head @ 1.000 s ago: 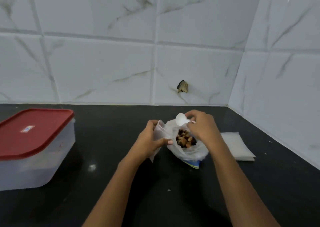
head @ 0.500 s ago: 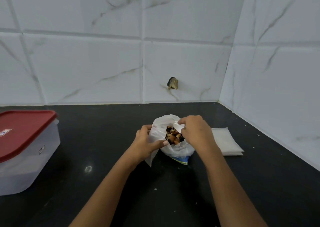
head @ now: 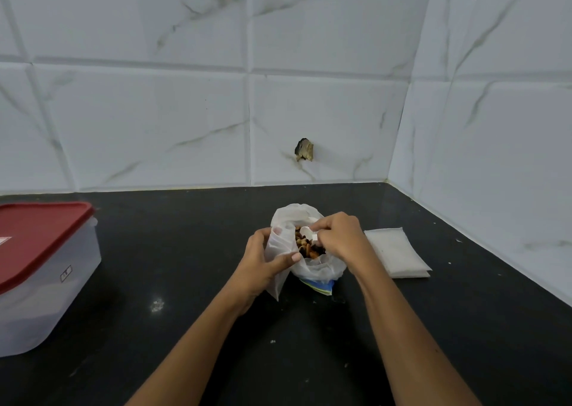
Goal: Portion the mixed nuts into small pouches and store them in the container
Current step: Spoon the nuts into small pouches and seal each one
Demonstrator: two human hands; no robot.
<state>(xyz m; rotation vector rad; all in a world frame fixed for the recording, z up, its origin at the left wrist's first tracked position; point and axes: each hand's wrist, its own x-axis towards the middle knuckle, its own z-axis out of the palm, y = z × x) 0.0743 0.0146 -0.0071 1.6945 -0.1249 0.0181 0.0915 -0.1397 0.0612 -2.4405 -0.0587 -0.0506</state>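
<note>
On black kitchen counter (head: 185, 250), right hand (head: 337, 235) pinches small white plastic spoon (head: 308, 230) dipped among brown mixed nuts (head: 305, 246) in crumpled white plastic bag (head: 318, 271); left hand (head: 264, 261) grips clear small pouch (head: 278, 247) touching bag's left edge; red-lidded container (head: 62, 281) well apart, leftward

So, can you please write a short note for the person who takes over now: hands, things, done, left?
Left hand grips a small translucent plastic pouch.
Right hand pinches a small white plastic spoon, dipped into the mixed nuts in the crumpled white plastic bag.
Flat stack of white empty pouches lies on the black counter, right of the bag.
Clear plastic container with red lid stands far left, closed.
Done: no filled pouch in view.
Left: scoop, fill pouches, store them in the container.
</note>
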